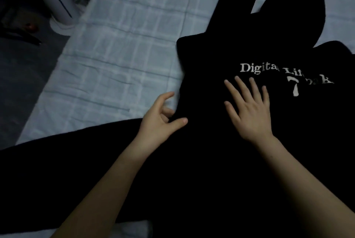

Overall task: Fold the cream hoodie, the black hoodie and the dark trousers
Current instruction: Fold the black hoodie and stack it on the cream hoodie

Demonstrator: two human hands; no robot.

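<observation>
The black hoodie (217, 53) lies spread on the bed, white lettering on its chest and its hood pointing to the upper right. My right hand (247, 109) lies flat on the chest just below the lettering, fingers straight and spread. At the hoodie's left edge, my left hand (161, 120) has loosely curled fingers; thumb and fingers touch the fabric edge, and whether they pinch it is unclear. A black sleeve or body part (57, 170) stretches to the lower left. The cream hoodie and the dark trousers are not in view.
A pale blue checked bedsheet (119, 51) covers the bed. Off the bed's left edge, a white cylindrical appliance (57, 1) stands on the dark floor (21, 76), with some small dark items beside it.
</observation>
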